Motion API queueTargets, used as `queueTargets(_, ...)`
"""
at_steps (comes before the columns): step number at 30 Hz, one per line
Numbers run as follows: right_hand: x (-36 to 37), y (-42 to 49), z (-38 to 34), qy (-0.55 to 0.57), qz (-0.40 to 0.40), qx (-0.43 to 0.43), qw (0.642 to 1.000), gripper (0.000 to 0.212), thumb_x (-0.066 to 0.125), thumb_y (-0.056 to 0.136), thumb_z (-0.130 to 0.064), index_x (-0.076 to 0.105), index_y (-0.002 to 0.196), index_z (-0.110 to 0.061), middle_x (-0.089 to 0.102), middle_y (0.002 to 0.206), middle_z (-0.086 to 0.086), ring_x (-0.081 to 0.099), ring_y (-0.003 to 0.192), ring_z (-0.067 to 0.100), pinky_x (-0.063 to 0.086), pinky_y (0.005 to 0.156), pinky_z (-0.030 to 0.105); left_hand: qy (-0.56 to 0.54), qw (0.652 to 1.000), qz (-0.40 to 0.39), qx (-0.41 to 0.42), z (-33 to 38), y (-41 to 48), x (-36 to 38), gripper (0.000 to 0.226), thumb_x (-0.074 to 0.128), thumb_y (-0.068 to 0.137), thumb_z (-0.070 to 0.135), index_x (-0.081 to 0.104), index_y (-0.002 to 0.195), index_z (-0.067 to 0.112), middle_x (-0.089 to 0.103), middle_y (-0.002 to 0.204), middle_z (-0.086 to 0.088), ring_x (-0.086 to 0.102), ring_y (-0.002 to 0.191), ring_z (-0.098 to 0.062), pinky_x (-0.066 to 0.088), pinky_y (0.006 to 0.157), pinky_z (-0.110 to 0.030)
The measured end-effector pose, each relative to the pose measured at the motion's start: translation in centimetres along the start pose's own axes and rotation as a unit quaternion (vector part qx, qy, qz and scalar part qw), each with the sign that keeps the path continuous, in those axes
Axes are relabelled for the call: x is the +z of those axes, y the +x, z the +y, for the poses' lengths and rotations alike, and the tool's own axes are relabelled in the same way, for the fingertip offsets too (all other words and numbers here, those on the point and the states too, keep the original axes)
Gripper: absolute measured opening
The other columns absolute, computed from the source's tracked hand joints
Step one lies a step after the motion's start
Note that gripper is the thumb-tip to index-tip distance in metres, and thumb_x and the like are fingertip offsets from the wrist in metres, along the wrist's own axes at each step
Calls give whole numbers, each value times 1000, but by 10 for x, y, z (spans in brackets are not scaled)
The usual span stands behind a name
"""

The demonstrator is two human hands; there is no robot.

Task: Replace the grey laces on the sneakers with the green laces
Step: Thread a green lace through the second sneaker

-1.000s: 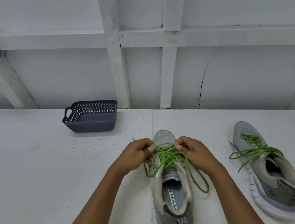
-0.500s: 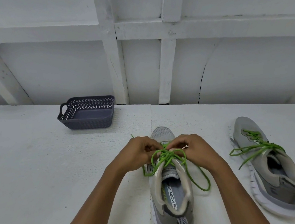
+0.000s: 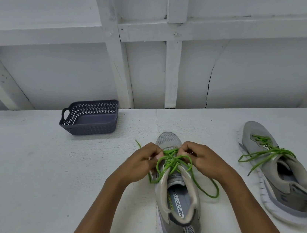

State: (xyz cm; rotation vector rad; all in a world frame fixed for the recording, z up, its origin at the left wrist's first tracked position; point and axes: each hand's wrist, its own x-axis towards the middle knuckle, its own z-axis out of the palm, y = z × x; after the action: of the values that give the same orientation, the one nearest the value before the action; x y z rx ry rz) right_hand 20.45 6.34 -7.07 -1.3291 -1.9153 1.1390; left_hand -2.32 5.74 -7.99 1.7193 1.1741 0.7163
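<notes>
Drawn slightly closer together than a second ago: left hand (image 3: 139,164) and right hand (image 3: 206,160), fingertips nearly meeting. Both curled, pinching strands of the bright green cord lace (image 3: 171,162) over the upper eyelets of the grey mesh sneaker with a white sole (image 3: 168,141) — one loose loop trailing right onto the white table (image 3: 41,188). Well apart to the right, second grey sneaker (image 3: 255,134), green-laced, ends loose. Far left, by the wall — dark grey perforated plastic basket (image 3: 92,127).

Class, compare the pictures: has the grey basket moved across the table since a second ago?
No. The basket still sits just left of the white wall post; only the camera shifted.
</notes>
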Motion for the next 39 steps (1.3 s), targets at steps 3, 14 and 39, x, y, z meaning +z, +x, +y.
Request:
queueTargets(3,-6,-1,0,-5,-21,-10,1000,14,59,97,-12,61,88,-23,66,90,-4,59,82,12,48,75,25,19,1000,-20,2,3,0,-7,3,57,100,16,60,97,15,63,85,8,59,75,-9,53,72,-25)
queueTargets(14,-3,4,-2,-100,-53,10,994,11,59,96,-23,62,86,-19,66,85,10,47,70,11,38,65,28,196,980,41,19,9,5,7,13,60,96,28,54,84,24,60,75,6,51,67,-8,44,64,-28)
queueTargets(39,2,-11,-12,50,11,-1,999,10,74,85,-10,76,82,-19,73,81,3,60,69,5,52,64,21,76,996,52,4,23,-11,8,17,67,94,26,71,80,16,68,68,0,60,57,-11,50,58,-25)
